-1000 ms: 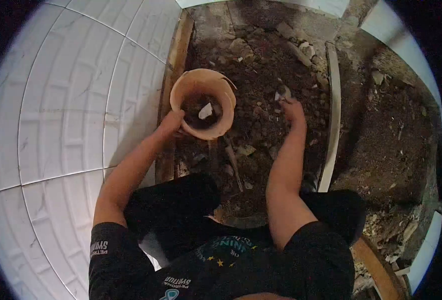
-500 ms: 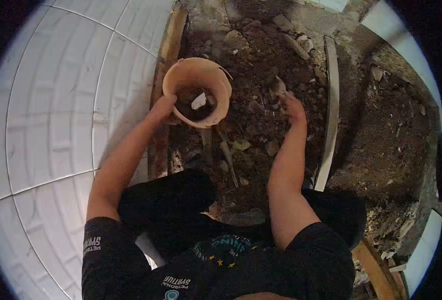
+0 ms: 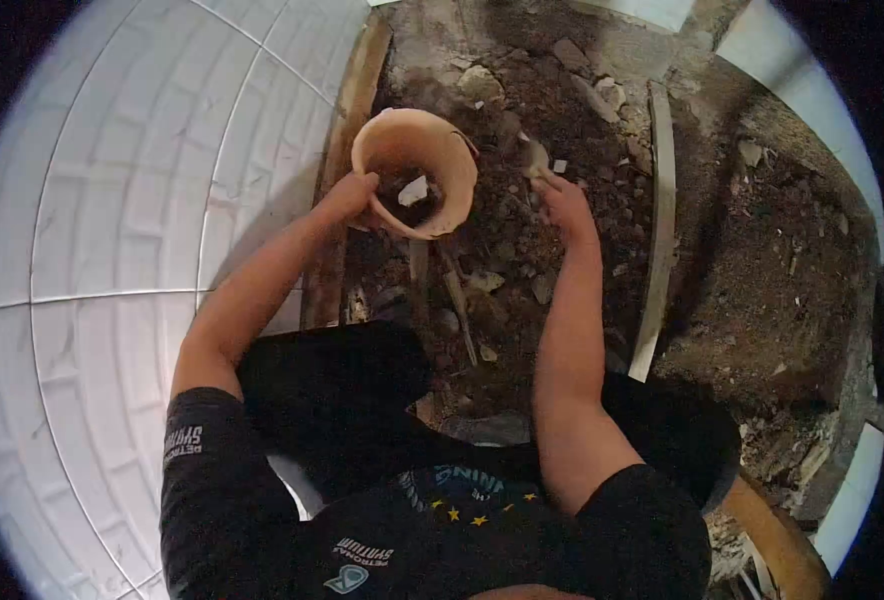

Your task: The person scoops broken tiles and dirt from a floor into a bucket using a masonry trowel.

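My left hand [image 3: 350,200] is closed on the near left rim of a peach-coloured bucket [image 3: 452,175], tipped so that its inside faces me. The bucket's rim is jagged and broken on the right. Inside lie a white chunk [image 3: 414,190] and some dark dirt. My right hand [image 3: 568,208] is closed round a small pale tool like a trowel [image 3: 535,158], blurred and partly hidden by the fingers. Its tip is over the dark rubble, to the right of the bucket. A small white fragment [image 3: 560,167] lies just beyond that hand.
Loose soil and stones [image 3: 502,230] cover the ground between two wooden strips, one at the left wall [image 3: 332,255] and one on the right [image 3: 660,220]. White tiles [image 3: 132,200] line the left side. More dirt [image 3: 752,290] lies beyond the right strip.
The bucket, still held by my left hand, appears slightly farther right and higher in view. My right hand and its tool have shifted left, closer to the bucket. The white fragment has come into sight.
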`<action>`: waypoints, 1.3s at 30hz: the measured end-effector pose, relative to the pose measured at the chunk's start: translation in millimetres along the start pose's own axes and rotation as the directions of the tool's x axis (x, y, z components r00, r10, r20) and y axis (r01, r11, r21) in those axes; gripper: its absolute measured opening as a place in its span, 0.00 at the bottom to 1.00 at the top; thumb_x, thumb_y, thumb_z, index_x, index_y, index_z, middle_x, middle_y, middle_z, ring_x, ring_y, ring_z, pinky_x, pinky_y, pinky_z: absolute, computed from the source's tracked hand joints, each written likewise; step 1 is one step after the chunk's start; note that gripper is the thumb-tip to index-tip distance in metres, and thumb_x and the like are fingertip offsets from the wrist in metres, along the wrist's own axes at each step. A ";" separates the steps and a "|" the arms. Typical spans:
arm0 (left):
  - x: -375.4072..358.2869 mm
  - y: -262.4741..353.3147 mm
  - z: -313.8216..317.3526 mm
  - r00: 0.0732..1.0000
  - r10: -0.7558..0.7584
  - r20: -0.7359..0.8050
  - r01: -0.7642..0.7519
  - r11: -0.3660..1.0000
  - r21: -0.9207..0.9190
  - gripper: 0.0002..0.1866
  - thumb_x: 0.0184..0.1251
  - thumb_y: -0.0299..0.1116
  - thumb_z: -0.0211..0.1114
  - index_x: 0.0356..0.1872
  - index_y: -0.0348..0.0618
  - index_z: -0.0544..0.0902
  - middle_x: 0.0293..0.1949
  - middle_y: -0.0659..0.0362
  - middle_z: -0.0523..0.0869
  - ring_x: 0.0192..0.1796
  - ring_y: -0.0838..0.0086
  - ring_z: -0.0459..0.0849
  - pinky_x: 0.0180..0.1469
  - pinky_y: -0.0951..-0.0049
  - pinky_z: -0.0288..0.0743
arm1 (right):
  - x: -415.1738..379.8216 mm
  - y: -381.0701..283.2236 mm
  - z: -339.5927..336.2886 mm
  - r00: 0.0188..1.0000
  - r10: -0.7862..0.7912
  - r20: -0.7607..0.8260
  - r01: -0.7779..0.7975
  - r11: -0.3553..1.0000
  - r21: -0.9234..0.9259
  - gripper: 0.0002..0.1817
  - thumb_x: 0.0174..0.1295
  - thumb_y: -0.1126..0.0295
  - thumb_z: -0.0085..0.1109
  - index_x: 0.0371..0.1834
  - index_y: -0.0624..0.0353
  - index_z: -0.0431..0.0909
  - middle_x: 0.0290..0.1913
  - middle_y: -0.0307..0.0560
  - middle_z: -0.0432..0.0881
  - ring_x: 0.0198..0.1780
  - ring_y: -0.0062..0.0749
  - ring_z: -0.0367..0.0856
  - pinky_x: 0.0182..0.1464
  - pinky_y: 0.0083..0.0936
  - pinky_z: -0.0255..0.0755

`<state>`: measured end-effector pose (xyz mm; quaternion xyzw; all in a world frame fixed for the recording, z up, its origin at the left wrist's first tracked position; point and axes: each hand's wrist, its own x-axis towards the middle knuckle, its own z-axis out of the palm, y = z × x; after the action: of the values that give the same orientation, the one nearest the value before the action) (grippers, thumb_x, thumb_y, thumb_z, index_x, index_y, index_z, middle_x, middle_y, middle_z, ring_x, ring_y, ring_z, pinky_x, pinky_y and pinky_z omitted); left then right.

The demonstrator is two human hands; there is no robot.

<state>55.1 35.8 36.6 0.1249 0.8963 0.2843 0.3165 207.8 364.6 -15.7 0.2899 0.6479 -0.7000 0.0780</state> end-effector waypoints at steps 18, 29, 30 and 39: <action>24.0 -27.4 7.4 0.984 0.155 -0.083 -0.140 0.976 0.167 0.20 0.60 0.43 0.46 0.30 0.31 0.75 0.25 0.49 0.78 0.30 0.66 0.80 0.29 0.67 0.73 | -0.3 6.1 -65.9 0.992 -0.089 -0.091 0.022 0.825 -0.565 0.23 0.51 0.57 0.61 0.48 0.58 0.76 0.41 0.49 0.79 0.33 0.26 0.77 0.37 0.24 0.69; 40.6 -64.7 -3.0 0.985 0.153 -0.084 -0.136 0.975 0.175 0.20 0.64 0.45 0.44 0.33 0.34 0.71 0.26 0.50 0.76 0.26 0.64 0.80 0.31 0.64 0.76 | 27.6 84.0 -80.4 0.974 0.157 -0.163 -0.219 0.838 -0.500 0.18 0.53 0.59 0.61 0.41 0.60 0.79 0.30 0.42 0.79 0.26 0.25 0.73 0.31 0.27 0.66; 26.9 -45.4 -2.1 0.985 0.153 -0.082 -0.137 0.974 0.179 0.20 0.64 0.45 0.44 0.33 0.34 0.71 0.26 0.50 0.76 0.26 0.64 0.80 0.31 0.64 0.76 | 37.0 95.3 -65.2 0.977 0.150 -0.151 -0.197 0.904 -0.380 0.17 0.53 0.59 0.61 0.40 0.60 0.79 0.29 0.41 0.79 0.25 0.25 0.73 0.31 0.27 0.66; -8.7 1.9 0.2 0.964 -0.259 0.067 0.266 0.900 -0.345 0.17 0.62 0.39 0.44 0.34 0.32 0.71 0.26 0.50 0.77 0.33 0.61 0.80 0.31 0.63 0.75 | 54.6 82.4 -20.3 0.926 0.342 -0.157 -0.343 0.939 0.021 0.18 0.60 0.60 0.53 0.48 0.59 0.75 0.39 0.48 0.78 0.26 0.25 0.73 0.30 0.32 0.65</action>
<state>62.0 33.9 41.9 -0.0526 0.8367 0.3931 0.3776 209.2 386.3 -114.3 0.4531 0.5939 -0.6481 0.1483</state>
